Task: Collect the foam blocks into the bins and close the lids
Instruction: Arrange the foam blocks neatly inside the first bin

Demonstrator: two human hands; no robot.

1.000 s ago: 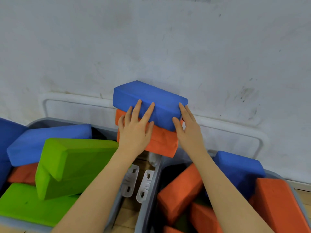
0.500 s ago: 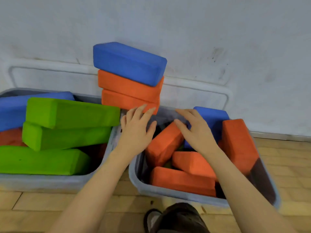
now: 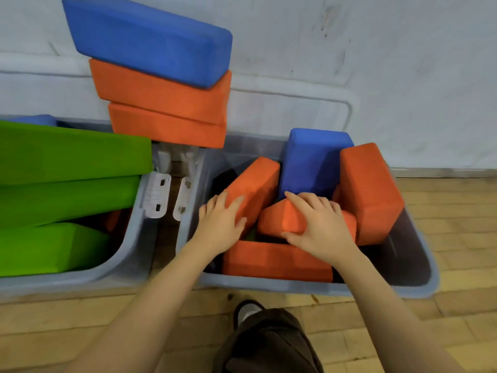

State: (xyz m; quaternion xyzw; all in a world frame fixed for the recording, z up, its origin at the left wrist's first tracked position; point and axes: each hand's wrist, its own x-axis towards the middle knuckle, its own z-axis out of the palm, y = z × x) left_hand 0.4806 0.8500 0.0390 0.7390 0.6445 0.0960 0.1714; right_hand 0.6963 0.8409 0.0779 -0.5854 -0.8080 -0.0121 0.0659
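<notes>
Hands both in the right bin (image 3: pixel 419 267): right hand (image 3: pixel 320 227) grips a tilted orange block (image 3: pixel 285 219), corner up; left hand (image 3: pixel 220 224) lies flat-fingered on a leaning orange block (image 3: pixel 255 184), long axis toward the wall.

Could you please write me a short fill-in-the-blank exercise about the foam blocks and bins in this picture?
1. The top block of the three-block stack against the wall is ____.
2. The left bin shows mostly ____ blocks.
3. The right hand grips an ____ block in the right bin.

Missing words: blue; green; orange
</notes>
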